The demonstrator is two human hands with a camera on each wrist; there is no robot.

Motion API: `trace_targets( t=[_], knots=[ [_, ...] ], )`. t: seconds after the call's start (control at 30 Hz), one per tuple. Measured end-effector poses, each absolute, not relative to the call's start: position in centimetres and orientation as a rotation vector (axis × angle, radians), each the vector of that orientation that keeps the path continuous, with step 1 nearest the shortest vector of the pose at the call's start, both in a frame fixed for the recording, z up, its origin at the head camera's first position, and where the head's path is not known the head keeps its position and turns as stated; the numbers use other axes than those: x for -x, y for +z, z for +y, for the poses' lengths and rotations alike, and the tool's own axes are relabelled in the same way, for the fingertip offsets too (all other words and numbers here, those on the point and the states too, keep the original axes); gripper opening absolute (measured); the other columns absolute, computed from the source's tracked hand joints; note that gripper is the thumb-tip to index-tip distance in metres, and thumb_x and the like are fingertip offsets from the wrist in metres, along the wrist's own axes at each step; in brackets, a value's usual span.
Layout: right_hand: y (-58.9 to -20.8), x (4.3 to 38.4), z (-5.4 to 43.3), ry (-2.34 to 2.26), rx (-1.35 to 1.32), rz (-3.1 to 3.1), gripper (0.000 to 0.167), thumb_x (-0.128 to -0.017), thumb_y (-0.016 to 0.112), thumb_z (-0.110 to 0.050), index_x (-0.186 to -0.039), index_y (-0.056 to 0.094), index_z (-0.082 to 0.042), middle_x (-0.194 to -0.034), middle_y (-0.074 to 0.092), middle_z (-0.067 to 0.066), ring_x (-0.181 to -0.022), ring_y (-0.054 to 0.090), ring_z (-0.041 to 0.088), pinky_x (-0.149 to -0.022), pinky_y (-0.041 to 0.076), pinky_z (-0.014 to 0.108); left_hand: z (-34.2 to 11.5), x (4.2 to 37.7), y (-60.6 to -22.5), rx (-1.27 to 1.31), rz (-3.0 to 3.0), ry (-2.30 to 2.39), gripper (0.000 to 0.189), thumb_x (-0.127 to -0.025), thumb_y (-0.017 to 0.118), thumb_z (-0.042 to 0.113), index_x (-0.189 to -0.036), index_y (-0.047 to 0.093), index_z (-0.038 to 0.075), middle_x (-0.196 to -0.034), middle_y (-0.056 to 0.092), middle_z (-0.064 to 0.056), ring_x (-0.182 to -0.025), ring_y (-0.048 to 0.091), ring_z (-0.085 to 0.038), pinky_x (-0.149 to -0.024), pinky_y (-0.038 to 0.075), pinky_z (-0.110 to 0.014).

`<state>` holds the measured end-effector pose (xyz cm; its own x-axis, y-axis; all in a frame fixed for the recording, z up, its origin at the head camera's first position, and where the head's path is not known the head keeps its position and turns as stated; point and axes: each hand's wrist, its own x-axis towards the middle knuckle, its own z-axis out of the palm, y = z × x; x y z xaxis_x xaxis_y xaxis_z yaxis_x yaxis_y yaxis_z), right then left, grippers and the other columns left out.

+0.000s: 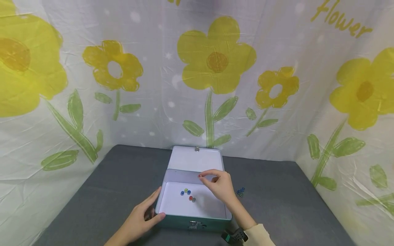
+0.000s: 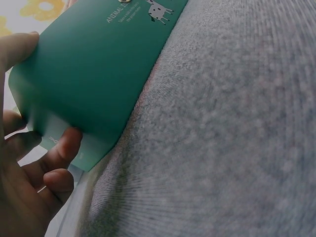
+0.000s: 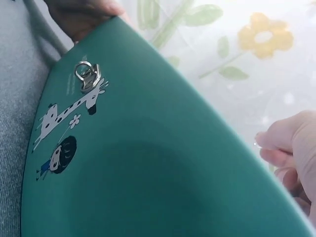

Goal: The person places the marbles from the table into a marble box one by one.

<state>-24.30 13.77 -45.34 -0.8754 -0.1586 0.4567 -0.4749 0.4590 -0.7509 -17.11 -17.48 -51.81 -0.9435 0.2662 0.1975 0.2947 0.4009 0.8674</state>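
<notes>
A green tin box (image 1: 178, 221) with a white inside stands on the table, its lid (image 1: 197, 159) laid back. Several small glass marbles lie on its floor: among them a red marble (image 1: 191, 198) and a blue marble (image 1: 182, 193). My left hand (image 1: 141, 213) holds the box's near left corner, thumb at the front rim and fingers along the left side. In the left wrist view, fingers (image 2: 64, 150) bend by the end wall. Above the box's right part, my right hand (image 1: 220, 186) pinches a small reddish marble (image 1: 199, 176) between thumb and forefinger.
Several blue and green marbles (image 1: 240, 192) lie in a cluster on the grey tabletop (image 1: 271, 205), right of the box. A metal clasp (image 3: 89, 76) sticks out from the box's front. Behind the table hangs a flower-printed curtain (image 1: 160, 112).
</notes>
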Motion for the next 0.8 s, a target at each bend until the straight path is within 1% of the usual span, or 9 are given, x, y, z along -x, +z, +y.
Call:
trace_targets(
  t=[0.17, 0.3, 0.37, 0.57, 0.67, 0.8],
  knots=[
    [-45.76, 24.50, 13.66, 1.341, -0.567, -2.439, 0.008, -0.092, 0.084, -0.012, -0.097, 0.086, -0.018, -0.096, 0.082, -0.001, -0.039, 0.032, -0.005, -0.042, 0.027, 0.019, -17.44, 16.98, -51.80, 0.520, -2.611, -1.618, 0.083, -0.096, 0.082, 0.027, -0.165, 0.039, 0.014, -0.161, 0.046, -0.021, -0.068, 0.048, -0.004, -0.058, 0.044, -0.022],
    [-45.96, 24.74, 13.55, 1.307, -0.592, -2.483, 0.008, -0.091, 0.084, -0.010, -0.095, 0.085, -0.017, -0.094, 0.081, 0.000, -0.040, 0.028, -0.006, -0.042, 0.026, 0.018, -17.38, 17.02, -51.71, 0.515, -2.610, -1.614, 0.083, -0.095, 0.082, 0.027, -0.165, 0.039, 0.014, -0.163, 0.043, -0.021, -0.068, 0.047, -0.004, -0.059, 0.045, -0.022],
    [-46.09, 24.81, 13.47, 1.266, -0.608, -2.510, 0.009, -0.090, 0.085, -0.009, -0.093, 0.085, -0.017, -0.094, 0.081, 0.000, -0.040, 0.026, -0.007, -0.042, 0.027, 0.018, -17.37, 17.02, -51.70, 0.517, -2.602, -1.618, 0.083, -0.095, 0.082, 0.027, -0.165, 0.040, 0.013, -0.162, 0.045, -0.021, -0.069, 0.048, -0.004, -0.059, 0.045, -0.021],
    [-46.30, 24.72, 13.23, 1.086, -0.670, -2.579, 0.006, -0.089, 0.084, -0.008, -0.092, 0.085, -0.013, -0.091, 0.081, 0.001, -0.040, 0.026, -0.007, -0.041, 0.028, 0.018, -17.37, 16.88, -51.77, 0.587, -2.536, -1.617, 0.081, -0.095, 0.082, 0.023, -0.164, 0.041, 0.011, -0.156, 0.050, -0.023, -0.068, 0.048, -0.003, -0.057, 0.044, -0.022],
    [-46.22, 24.62, 13.12, 1.028, -0.667, -2.604, 0.005, -0.090, 0.084, -0.008, -0.092, 0.085, -0.012, -0.091, 0.081, 0.001, -0.041, 0.026, -0.006, -0.042, 0.028, 0.017, -17.35, 16.81, -51.72, 0.628, -2.506, -1.602, 0.081, -0.095, 0.082, 0.020, -0.164, 0.041, 0.010, -0.156, 0.050, -0.025, -0.068, 0.047, -0.003, -0.056, 0.044, -0.023],
    [-46.21, 24.49, 13.07, 0.978, -0.645, -2.623, 0.004, -0.089, 0.084, -0.008, -0.093, 0.085, -0.010, -0.091, 0.081, 0.003, -0.043, 0.027, -0.004, -0.044, 0.029, 0.018, -17.30, 16.76, -51.63, 0.624, -2.513, -1.606, 0.081, -0.095, 0.082, 0.020, -0.164, 0.041, 0.011, -0.161, 0.046, -0.025, -0.068, 0.045, -0.003, -0.057, 0.044, -0.022]
  ],
)
